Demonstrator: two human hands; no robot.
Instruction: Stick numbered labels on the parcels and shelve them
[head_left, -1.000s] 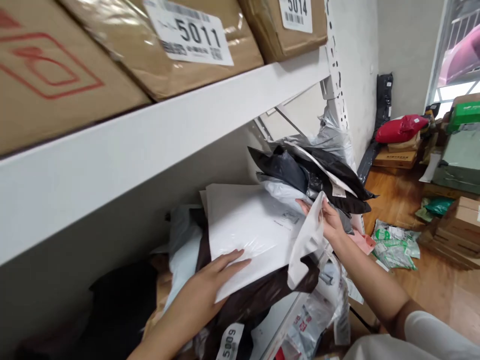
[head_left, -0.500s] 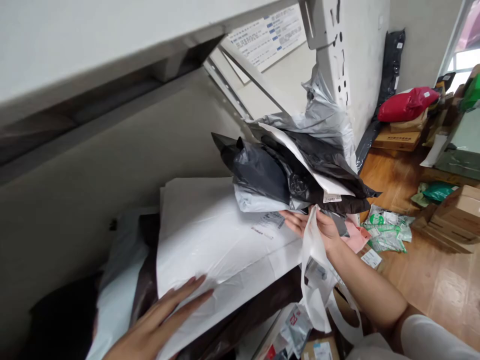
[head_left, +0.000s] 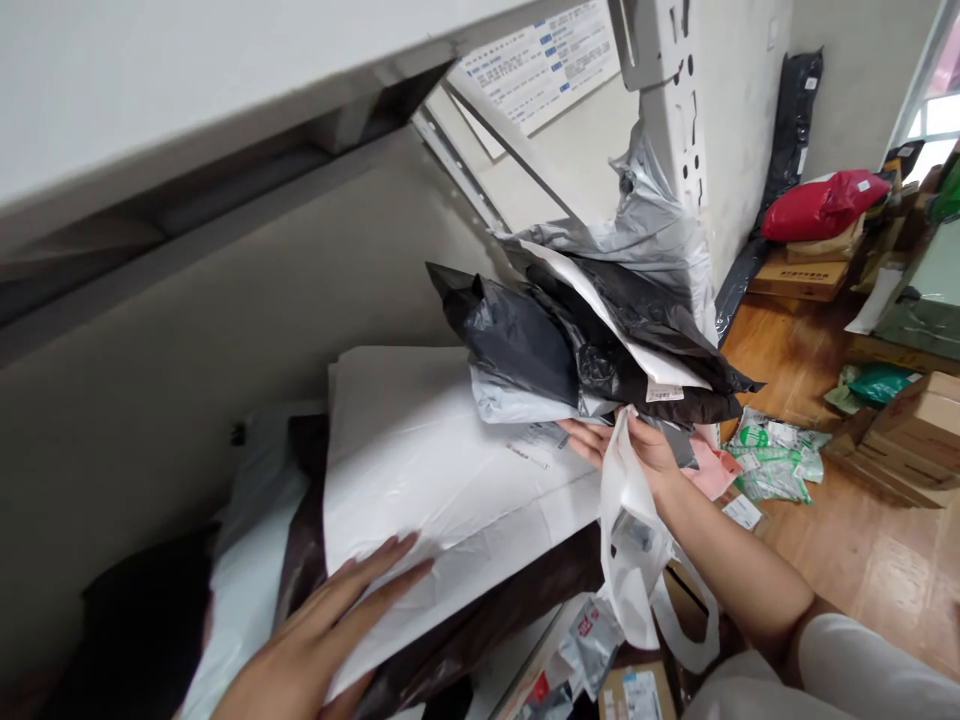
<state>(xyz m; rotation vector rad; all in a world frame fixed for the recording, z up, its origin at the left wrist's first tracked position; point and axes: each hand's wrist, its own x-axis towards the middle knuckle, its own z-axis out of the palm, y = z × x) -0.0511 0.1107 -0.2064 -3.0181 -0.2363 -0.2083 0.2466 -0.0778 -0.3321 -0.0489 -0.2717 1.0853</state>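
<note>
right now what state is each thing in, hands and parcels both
left hand: grip open, flat on the white mailer
right hand: grip shut on the thin white bag
white mailer: lying flat on top of the pile
thin white bag: hanging limp, something dark inside
black and grey mailers: crumpled, stacked above the right hand
red parcel: resting on a cardboard box

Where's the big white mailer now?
Head view, centre-left: the white mailer lies flat under the left hand, its right end beneath the black bags, beside the right hand gripping a thin white bag.
</note>
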